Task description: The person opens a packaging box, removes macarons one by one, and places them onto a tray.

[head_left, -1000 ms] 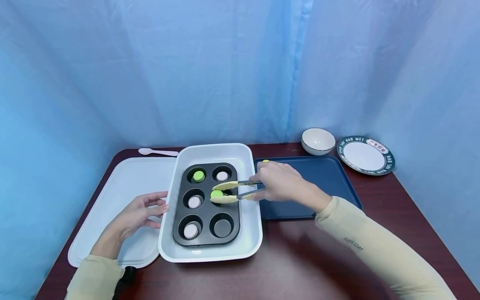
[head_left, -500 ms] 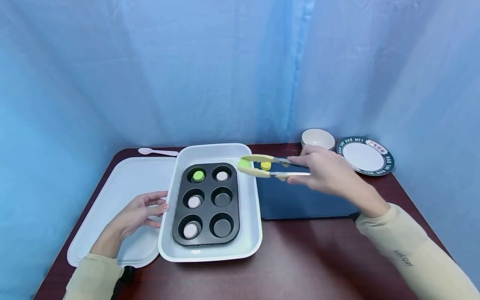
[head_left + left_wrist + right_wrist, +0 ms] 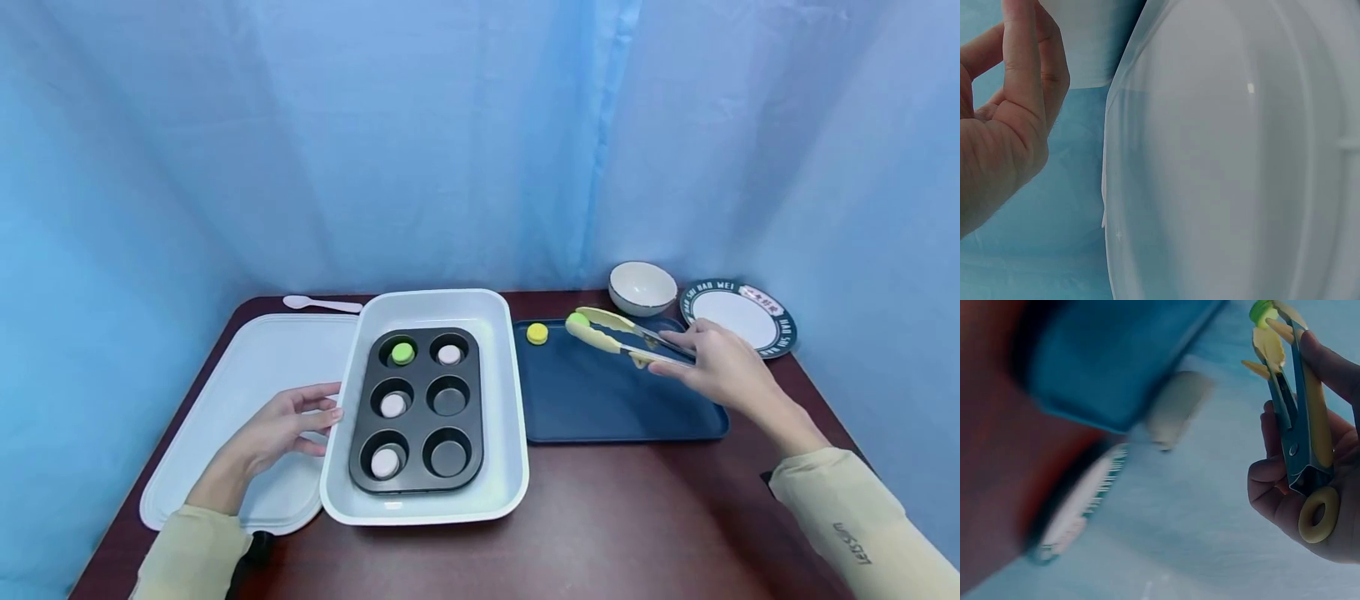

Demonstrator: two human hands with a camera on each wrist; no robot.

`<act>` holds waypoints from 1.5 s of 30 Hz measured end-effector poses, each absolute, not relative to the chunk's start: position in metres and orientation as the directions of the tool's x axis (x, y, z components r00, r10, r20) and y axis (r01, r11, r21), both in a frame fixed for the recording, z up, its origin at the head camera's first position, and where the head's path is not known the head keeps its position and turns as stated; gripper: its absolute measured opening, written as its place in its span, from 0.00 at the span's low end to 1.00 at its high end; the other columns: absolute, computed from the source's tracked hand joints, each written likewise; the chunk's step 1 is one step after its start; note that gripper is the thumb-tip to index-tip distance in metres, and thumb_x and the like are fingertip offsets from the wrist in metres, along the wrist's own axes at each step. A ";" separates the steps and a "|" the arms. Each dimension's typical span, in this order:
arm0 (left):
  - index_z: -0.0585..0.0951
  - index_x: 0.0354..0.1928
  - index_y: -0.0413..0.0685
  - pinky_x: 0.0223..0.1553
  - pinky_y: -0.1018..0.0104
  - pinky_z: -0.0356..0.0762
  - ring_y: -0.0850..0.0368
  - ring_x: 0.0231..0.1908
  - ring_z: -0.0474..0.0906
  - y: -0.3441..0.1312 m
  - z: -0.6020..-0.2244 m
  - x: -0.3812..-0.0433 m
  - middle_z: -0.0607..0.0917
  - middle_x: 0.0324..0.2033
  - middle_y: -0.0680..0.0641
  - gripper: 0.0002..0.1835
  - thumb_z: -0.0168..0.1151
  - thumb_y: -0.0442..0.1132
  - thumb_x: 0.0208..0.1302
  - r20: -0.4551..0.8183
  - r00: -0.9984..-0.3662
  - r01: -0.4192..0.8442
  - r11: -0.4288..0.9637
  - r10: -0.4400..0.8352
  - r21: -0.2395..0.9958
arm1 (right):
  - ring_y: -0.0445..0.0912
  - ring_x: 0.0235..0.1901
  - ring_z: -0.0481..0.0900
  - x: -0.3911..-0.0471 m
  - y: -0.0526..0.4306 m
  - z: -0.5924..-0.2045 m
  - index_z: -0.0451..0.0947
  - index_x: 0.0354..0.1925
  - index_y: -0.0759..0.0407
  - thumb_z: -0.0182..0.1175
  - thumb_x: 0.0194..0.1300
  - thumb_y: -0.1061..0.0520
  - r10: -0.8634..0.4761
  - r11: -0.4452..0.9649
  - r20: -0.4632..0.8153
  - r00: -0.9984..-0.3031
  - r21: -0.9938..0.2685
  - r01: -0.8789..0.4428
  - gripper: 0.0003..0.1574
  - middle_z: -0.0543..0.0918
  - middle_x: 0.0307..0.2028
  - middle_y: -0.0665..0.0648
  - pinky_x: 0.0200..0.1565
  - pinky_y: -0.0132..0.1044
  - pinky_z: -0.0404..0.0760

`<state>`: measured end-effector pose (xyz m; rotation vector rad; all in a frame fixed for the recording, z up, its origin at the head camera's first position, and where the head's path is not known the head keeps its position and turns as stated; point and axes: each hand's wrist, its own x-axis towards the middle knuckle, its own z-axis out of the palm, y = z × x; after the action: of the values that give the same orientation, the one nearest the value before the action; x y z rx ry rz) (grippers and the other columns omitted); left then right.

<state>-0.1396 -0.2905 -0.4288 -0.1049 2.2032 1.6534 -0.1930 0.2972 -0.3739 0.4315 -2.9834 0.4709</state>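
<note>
My right hand (image 3: 723, 364) grips yellow-tipped metal tongs (image 3: 1300, 419) over the dark blue tray. Between the tong tips is a green macaron (image 3: 578, 320), held above the tray's back part. A yellow macaron (image 3: 537, 334) lies on that tray at its back left corner. My left hand (image 3: 281, 429) rests its fingertips against the left rim of a white rectangular basin (image 3: 504, 417), fingers loosely extended. Inside the basin sits a black muffin pan (image 3: 416, 475). Its left cups hold a green macaron (image 3: 402, 354) and two pale pink ones; another pale pink macaron (image 3: 449, 355) is in the back right cup.
The dark blue tray (image 3: 600, 408) lies right of the basin. A white bowl (image 3: 642, 288) and a green-rimmed plate (image 3: 731, 317) stand behind it. Left of the basin lies a white lid-like tray (image 3: 247, 383), with a pale spoon (image 3: 322, 304) behind it. Blue curtains surround the table.
The right hand has lifted the green macaron with the tongs from the middle right cup and carried it right, over the blue tray. The left hand has stayed at the basin.
</note>
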 end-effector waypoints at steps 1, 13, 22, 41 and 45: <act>0.64 0.75 0.39 0.40 0.52 0.88 0.48 0.41 0.83 -0.290 -0.429 -0.139 0.77 0.52 0.36 0.38 0.69 0.44 0.68 -0.344 -0.924 -0.283 0.306 0.165 0.909 | 0.49 0.24 0.66 -0.194 0.302 -0.380 0.79 0.61 0.65 0.74 0.59 0.39 -0.256 0.912 0.132 -0.958 -0.297 -0.284 0.42 0.74 0.33 0.60 0.20 0.38 0.65; 0.65 0.75 0.39 0.39 0.52 0.88 0.49 0.41 0.84 -0.291 -0.428 -0.139 0.77 0.50 0.36 0.38 0.68 0.43 0.68 -0.345 -0.926 -0.287 0.309 0.154 0.907 | 0.48 0.24 0.65 -0.201 0.315 -0.410 0.79 0.61 0.65 0.73 0.60 0.39 -0.227 0.913 0.133 -0.965 -0.316 -0.258 0.42 0.75 0.33 0.60 0.19 0.38 0.65; 0.67 0.74 0.40 0.40 0.51 0.88 0.48 0.42 0.83 -0.285 -0.429 -0.145 0.77 0.51 0.36 0.36 0.68 0.43 0.68 -0.348 -0.924 -0.288 0.312 0.158 0.906 | 0.49 0.25 0.66 -0.194 0.327 -0.404 0.79 0.62 0.65 0.73 0.59 0.38 -0.203 0.933 0.103 -0.974 -0.280 -0.224 0.43 0.76 0.35 0.62 0.20 0.38 0.66; 0.63 0.75 0.37 0.40 0.52 0.88 0.49 0.41 0.83 -0.293 -0.427 -0.138 0.77 0.51 0.36 0.38 0.68 0.43 0.69 -0.342 -0.922 -0.279 0.302 0.181 0.911 | 0.48 0.23 0.67 -0.199 0.322 -0.412 0.79 0.62 0.65 0.74 0.59 0.41 -0.209 0.928 0.061 -0.976 -0.303 -0.218 0.41 0.76 0.38 0.63 0.20 0.38 0.67; 0.64 0.75 0.37 0.39 0.51 0.88 0.48 0.41 0.83 -0.289 -0.428 -0.139 0.77 0.51 0.36 0.38 0.68 0.43 0.69 -0.347 -0.922 -0.286 0.302 0.173 0.909 | 0.48 0.24 0.67 -0.200 0.327 -0.413 0.79 0.61 0.66 0.74 0.60 0.41 -0.232 0.920 0.078 -0.970 -0.307 -0.244 0.42 0.77 0.38 0.64 0.21 0.38 0.67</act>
<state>-0.1393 -0.2890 -0.4278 -0.1009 2.1959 1.6530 -0.1999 0.3270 -0.4125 0.3768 -3.0389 0.4934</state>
